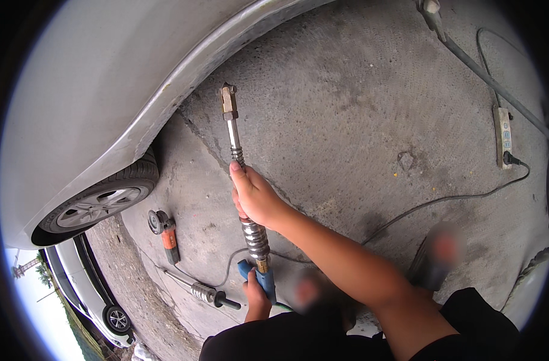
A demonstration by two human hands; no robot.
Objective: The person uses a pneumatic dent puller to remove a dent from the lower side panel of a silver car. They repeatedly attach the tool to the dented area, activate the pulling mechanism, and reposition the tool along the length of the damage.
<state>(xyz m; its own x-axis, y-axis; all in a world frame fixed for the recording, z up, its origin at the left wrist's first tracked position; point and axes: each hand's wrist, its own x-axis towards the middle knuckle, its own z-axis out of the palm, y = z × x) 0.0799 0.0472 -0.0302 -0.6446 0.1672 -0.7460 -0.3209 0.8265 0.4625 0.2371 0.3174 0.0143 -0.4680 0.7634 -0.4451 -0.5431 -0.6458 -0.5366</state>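
A long metal tool (256, 242) with a ribbed barrel, springs, a fitting at its tip and a blue handle (264, 281) extends upward over the concrete. My right hand (254, 198) is closed around its shaft above the barrel. Lower down, my left hand (256, 298) grips the blue handle, with some fingers hidden by it. An orange angle grinder (167, 239) lies on the ground to the left. A second metal tool (203, 292) with a black grip lies near my left hand.
A silver car body (88, 90) and wheel (100, 207) border the left. A white car (85, 286) stands behind. On the right lie a power strip (503, 132) with cables and a long bar (473, 66). Two blurred shapes sit at the lower right of the concrete (346, 120).
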